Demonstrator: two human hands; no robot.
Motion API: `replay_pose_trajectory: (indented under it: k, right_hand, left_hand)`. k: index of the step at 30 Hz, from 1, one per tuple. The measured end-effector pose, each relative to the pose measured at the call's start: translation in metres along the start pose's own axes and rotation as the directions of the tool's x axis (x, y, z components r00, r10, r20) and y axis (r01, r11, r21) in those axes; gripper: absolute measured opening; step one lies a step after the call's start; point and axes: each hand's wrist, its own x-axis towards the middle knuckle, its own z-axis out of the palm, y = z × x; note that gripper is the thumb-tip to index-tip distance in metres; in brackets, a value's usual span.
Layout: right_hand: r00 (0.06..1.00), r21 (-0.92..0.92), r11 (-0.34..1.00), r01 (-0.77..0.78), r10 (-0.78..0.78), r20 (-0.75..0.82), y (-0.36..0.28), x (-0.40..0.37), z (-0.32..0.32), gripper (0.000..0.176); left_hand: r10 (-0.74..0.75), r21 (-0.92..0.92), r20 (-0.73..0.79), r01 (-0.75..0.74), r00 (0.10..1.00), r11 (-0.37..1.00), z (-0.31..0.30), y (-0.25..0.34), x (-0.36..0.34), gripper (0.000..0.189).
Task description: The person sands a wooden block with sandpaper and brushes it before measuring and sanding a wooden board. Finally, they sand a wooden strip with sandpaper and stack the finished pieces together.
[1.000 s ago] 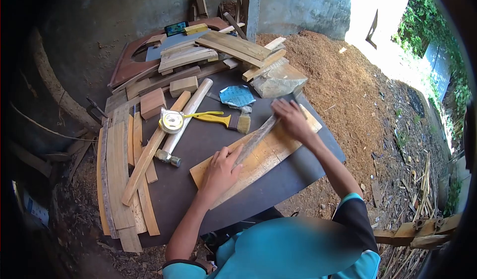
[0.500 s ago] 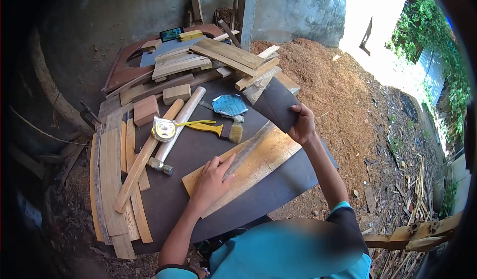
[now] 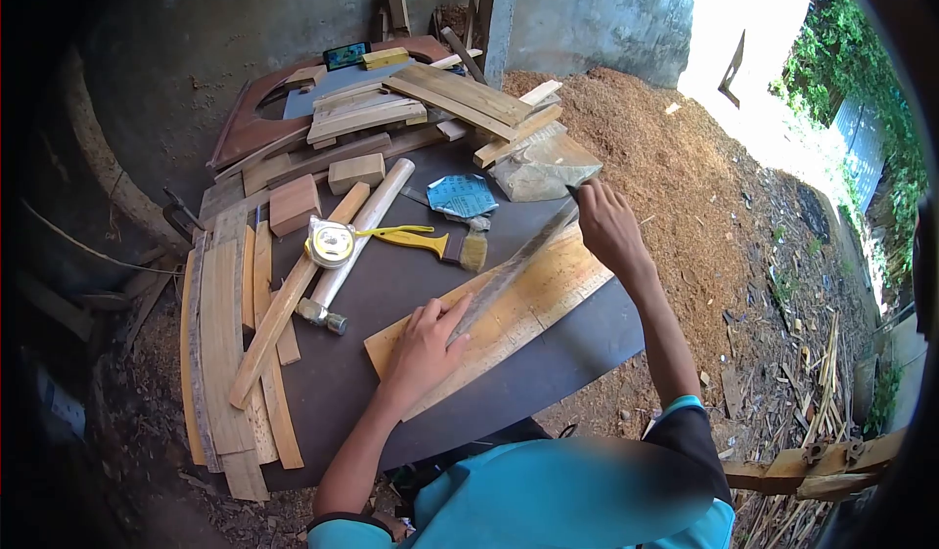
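Observation:
A flat wooden board (image 3: 518, 305) lies slantwise on the dark tabletop, with a long grey strip (image 3: 509, 270) along its far side. My left hand (image 3: 421, 349) rests on the board's near left end, its fingers stretched out over the strip's lower end and the thumb apart. At the far right end of the board, my right hand (image 3: 611, 224) is closed in a pinch. Only a small dark edge of the sheet (image 3: 573, 190) shows at its fingertips; the rest of the sheet is hidden.
A paintbrush (image 3: 421, 241), a tape measure (image 3: 331, 244) and a hammer (image 3: 323, 316) lie left of the board. Beyond are a blue paper piece (image 3: 462, 196), a crumpled pale sheet (image 3: 538, 177) and stacked planks (image 3: 460, 99). Wood strips (image 3: 225, 344) line the left edge; sawdust (image 3: 626, 129) is heaped right.
My right hand has come down and turned over, so the dark sheet, which showed broad and flat before, is now almost out of sight. The left hand stays on the board.

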Motion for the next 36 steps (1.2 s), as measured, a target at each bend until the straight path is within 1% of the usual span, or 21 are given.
replay_pose_trajectory:
  k: [1,4,5,8,9,12,16,17,18,20,21,22,24,25,26,28,29,30,32,33,36]
  right_hand:
    - [0.995,-0.145,0.986,0.079,-0.068,0.078,0.004,-0.003,0.011,0.025]
    - [0.938,0.063,0.954,0.293,-0.3,0.174,0.003,-0.014,0.029,0.046]
    - [0.94,0.17,0.959,0.229,-0.263,0.218,0.008,-0.014,0.021,0.064]
    - [0.861,0.202,0.92,0.336,-0.387,0.33,0.03,-0.013,0.01,0.068]
    - [0.877,0.191,0.905,0.381,-0.419,0.236,0.041,-0.017,0.023,0.065]
    - [0.877,0.099,0.897,0.43,-0.441,0.19,0.055,-0.021,0.049,0.063]
    - [0.946,0.035,0.947,0.319,-0.32,0.056,0.025,-0.025,0.06,0.062]
    - [0.972,-0.002,0.98,0.198,-0.197,0.125,0.008,-0.032,0.061,0.058]
    - [0.968,-0.046,0.968,0.247,-0.244,0.058,-0.005,-0.036,0.063,0.055]
    - [0.926,-0.047,0.928,0.369,-0.362,0.106,-0.029,-0.049,0.043,0.053]
    - [0.927,0.031,0.93,0.366,-0.367,0.079,-0.021,-0.045,0.042,0.051]
    - [0.963,0.077,0.961,0.266,-0.268,0.022,-0.012,-0.04,0.049,0.05]
    - [0.991,-0.007,0.996,0.083,-0.082,0.107,0.011,-0.028,0.055,0.051]
    - [0.997,-0.054,0.998,0.045,-0.041,0.072,0.002,-0.03,0.061,0.051]
    - [0.994,-0.17,0.985,0.028,-0.009,0.11,-0.009,-0.032,0.056,0.05]
    - [0.968,-0.167,0.958,0.233,-0.213,0.129,-0.035,-0.044,0.041,0.051]
    - [0.961,-0.147,0.95,0.276,-0.267,0.078,-0.025,-0.043,0.044,0.052]
    - [0.964,-0.154,0.952,0.264,-0.254,0.085,-0.011,-0.036,0.044,0.052]
    - [0.982,-0.218,0.974,0.061,-0.019,0.19,0.015,-0.02,0.044,0.052]
    - [0.973,-0.19,0.982,0.012,0.032,0.227,0.011,-0.017,0.044,0.05]
    - [0.967,-0.179,0.95,0.254,-0.246,0.07,-0.032,-0.038,0.045,0.051]
  left_hand:
    - [0.002,0.003,-0.002,-0.002,1.0,1.0,0.0,0.0,0.0,0.05]
    - [-0.005,-0.042,0.011,0.005,1.0,0.999,0.0,-0.002,0.0,0.05]
    - [-0.013,-0.066,0.015,0.014,1.0,0.998,-0.001,-0.003,0.0,0.05]
    - [0.033,-0.001,-0.013,-0.033,0.999,0.999,0.003,-0.003,-0.001,0.051]
    - [0.021,-0.002,-0.005,-0.021,1.0,1.0,0.002,-0.003,0.0,0.051]
    - [-0.002,-0.014,0.016,0.002,1.0,1.0,0.003,-0.001,-0.001,0.051]
    - [0.01,-0.018,-0.007,-0.01,1.0,1.0,0.003,-0.001,0.001,0.05]
    - [0.015,-0.021,-0.004,-0.016,1.0,1.0,0.004,-0.002,0.0,0.05]
    - [0.009,-0.015,0.003,-0.009,1.0,1.0,0.004,-0.002,-0.001,0.05]
    - [0.001,-0.008,0.007,-0.001,1.0,1.0,0.003,0.0,-0.001,0.051]
    - [-0.003,-0.021,0.0,0.003,1.0,1.0,0.002,0.0,0.001,0.051]
    - [-0.007,-0.035,0.001,0.007,1.0,0.999,0.002,-0.001,0.002,0.051]
    - [-0.01,-0.069,0.008,0.011,1.0,0.998,0.003,-0.001,-0.001,0.051]
    - [-0.008,-0.087,0.007,0.008,1.0,0.996,0.001,-0.001,-0.001,0.051]
    - [-0.004,-0.107,-0.001,0.004,1.0,0.994,0.001,0.0,0.0,0.051]
    - [-0.023,-0.133,0.0,0.023,1.0,0.991,0.001,0.001,0.002,0.051]
    - [-0.023,-0.127,-0.002,0.022,1.0,0.992,0.002,-0.001,0.003,0.051]
    - [-0.024,-0.117,0.014,0.025,1.0,0.993,0.003,-0.002,0.001,0.051]
    - [-0.005,-0.129,0.001,0.005,1.0,0.992,0.002,-0.002,0.002,0.05]
    - [0.0,-0.135,-0.012,-0.002,1.0,0.991,0.001,-0.002,0.001,0.05]
    - [-0.012,-0.111,-0.001,0.012,1.0,0.994,0.002,0.001,0.001,0.049]
